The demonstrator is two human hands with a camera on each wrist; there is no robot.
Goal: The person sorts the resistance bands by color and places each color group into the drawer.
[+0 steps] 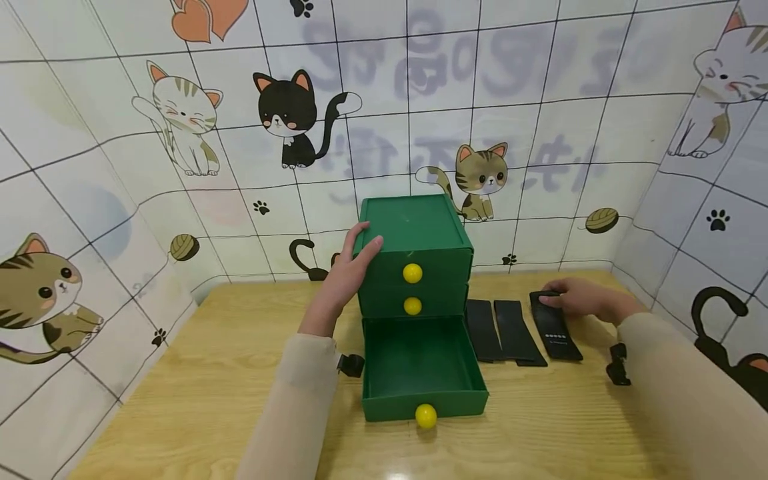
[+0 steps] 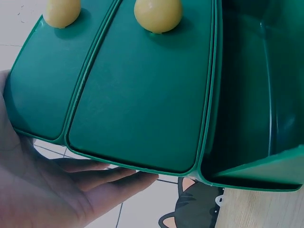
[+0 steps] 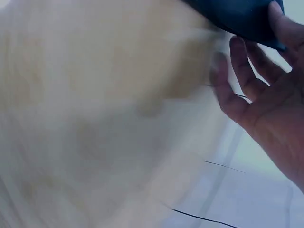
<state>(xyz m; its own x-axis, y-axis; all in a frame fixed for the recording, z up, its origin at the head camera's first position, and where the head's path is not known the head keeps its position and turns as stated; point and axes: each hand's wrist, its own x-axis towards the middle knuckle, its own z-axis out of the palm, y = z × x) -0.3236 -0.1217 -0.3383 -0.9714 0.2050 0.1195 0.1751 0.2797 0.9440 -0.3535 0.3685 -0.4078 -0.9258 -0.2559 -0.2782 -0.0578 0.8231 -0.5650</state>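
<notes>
A green drawer box (image 1: 414, 223) with yellow ball knobs stands on the table, its bottom drawer (image 1: 425, 405) pulled out. My left hand (image 1: 343, 277) rests against the box's upper left side, thumb at the top edge. Fairly straight fingers (image 2: 116, 187) lie along that side in the left wrist view. At the right, my right hand (image 1: 579, 299) pinches the far end of a flat black strip (image 1: 555, 330) with small white print, thumb on top. In the right wrist view only the strip's end (image 3: 249, 21) shows, dark and blurred.
Between the box and the right hand lie more flat black strips, one (image 1: 483, 330) beside the box and another (image 1: 517, 333) just right of it. The wooden table (image 1: 258, 373) meets a tiled wall (image 1: 384, 153) with cartoon cats behind and at both sides.
</notes>
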